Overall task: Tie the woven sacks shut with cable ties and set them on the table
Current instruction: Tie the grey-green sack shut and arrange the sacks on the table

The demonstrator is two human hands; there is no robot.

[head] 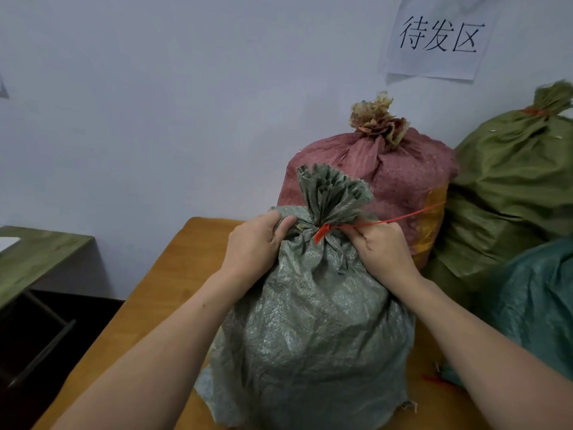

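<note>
Grey sack (pixel 310 321) sitting upright on table (pixel 173 274). Left hand (pixel 254 243) gripping its neck, fingers curled round it. Right hand (pixel 381 246) pinching tail of red tie (pixel 403 217); tie looping neck, tail stretching right. Teal sack (pixel 533 299) lying just right. Red sack (pixel 387 181), green sack (pixel 511 187) standing behind, tied, against wall.

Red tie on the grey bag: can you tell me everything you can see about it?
The red cable tie is a thin strip that looks like plastic. It loops round the bunched neck of the grey woven sack, with a flat red end hanging at the front. Its long tail runs straight to the right, pinched by the right hand, and sticks out past it across the pink sack.
</note>
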